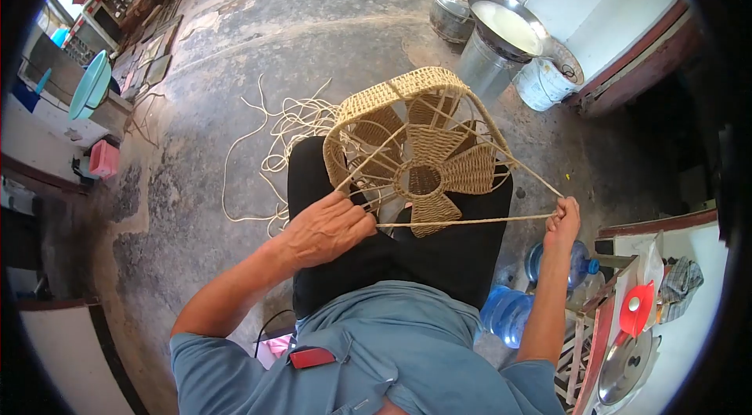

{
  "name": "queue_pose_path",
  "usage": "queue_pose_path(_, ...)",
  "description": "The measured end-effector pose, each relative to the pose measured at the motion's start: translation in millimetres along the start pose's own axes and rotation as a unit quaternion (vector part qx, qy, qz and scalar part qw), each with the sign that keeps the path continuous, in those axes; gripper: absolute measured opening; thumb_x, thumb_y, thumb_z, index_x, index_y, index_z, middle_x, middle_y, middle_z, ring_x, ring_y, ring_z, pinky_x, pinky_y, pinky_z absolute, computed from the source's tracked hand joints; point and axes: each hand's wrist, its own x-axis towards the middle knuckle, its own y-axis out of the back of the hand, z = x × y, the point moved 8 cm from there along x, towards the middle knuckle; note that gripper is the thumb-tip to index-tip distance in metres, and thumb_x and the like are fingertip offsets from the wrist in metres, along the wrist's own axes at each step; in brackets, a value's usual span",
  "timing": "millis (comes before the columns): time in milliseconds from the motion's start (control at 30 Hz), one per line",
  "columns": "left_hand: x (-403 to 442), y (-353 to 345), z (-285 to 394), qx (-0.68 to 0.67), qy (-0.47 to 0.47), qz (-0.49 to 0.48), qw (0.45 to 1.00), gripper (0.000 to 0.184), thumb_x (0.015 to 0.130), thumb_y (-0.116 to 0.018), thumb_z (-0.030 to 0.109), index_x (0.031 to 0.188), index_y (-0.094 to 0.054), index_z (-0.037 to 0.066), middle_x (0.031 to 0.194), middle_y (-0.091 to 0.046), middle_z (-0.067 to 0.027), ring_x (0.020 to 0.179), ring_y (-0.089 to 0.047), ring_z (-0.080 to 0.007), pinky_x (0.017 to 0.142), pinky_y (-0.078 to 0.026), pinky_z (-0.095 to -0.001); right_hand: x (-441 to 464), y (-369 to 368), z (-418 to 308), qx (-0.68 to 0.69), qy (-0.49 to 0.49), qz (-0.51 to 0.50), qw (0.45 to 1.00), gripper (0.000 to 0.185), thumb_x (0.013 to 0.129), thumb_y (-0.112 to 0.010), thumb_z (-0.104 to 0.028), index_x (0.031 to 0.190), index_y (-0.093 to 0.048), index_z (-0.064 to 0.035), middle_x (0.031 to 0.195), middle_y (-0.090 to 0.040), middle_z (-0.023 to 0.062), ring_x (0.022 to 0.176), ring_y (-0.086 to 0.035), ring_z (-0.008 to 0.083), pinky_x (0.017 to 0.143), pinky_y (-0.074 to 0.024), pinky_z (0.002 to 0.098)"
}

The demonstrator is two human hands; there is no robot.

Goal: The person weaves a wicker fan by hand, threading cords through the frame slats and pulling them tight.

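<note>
A woven basket frame (425, 162) with a flower pattern of petals round a central ring rests tilted on my lap. My left hand (329, 227) is closed on the cord at the basket's lower left edge. Out to the right, clear of the basket, my right hand (563, 219) grips the same pale cord (470, 221). One stretch of cord runs taut between both hands, and another slants from the basket's right rim to my right hand. A loose tangle of cord (301, 121) lies on the floor at the basket's left.
A wide pan (507, 27) of pale liquid stands on a metal stove beside a lidded pot (452, 12) and a white bucket (542, 84). Blue water bottles (505, 313) are at the lower right, near a wooden rack. A green basin (90, 86) is at the left.
</note>
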Motion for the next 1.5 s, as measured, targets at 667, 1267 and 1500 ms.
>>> queue_pose_path(667, -127, 98, -123, 0.24, 0.142, -0.014, 0.96, 0.029, 0.099, -0.077, 0.024, 0.086, -0.055, 0.011, 0.078, -0.052, -0.0059, 0.075, -0.059, -0.0253, 0.081, -0.049, -0.0395, -183, -241, -41, -0.397, 0.41, -0.253, 0.782, 0.017, 0.096, -0.082, -0.007, 0.112, -0.077, -0.0069, 0.103, -0.079, 0.0108, 0.088, -0.072, 0.029, 0.083, -0.0558, 0.0396)
queue_pose_path(1267, -309, 218, -209, 0.269, 0.489, 0.027, 0.829, 0.023, 0.104, -0.074, 0.029, 0.104, -0.069, 0.006, 0.094, -0.071, -0.0143, 0.092, -0.07, -0.0376, 0.085, -0.054, -0.0477, -187, -368, 17, -0.427, 0.508, -0.216, 0.717, 0.032, 0.088, -0.086, -0.013, 0.11, -0.063, -0.014, 0.086, -0.074, 0.0033, 0.078, -0.076, 0.0253, 0.071, -0.0581, 0.0421)
queue_pose_path(1500, -426, 183, -274, -0.174, 0.659, 0.066, 0.728, 0.039, 0.09, -0.086, 0.027, 0.12, -0.078, 0.004, 0.104, -0.08, -0.011, 0.098, -0.076, -0.0235, 0.082, -0.059, -0.0415, -185, -372, 23, -0.445, 0.554, -0.164, 0.684, 0.05, 0.086, -0.082, -0.007, 0.131, -0.06, -0.0142, 0.076, -0.071, 0.0032, 0.069, -0.074, 0.0265, 0.064, -0.0576, 0.0436)
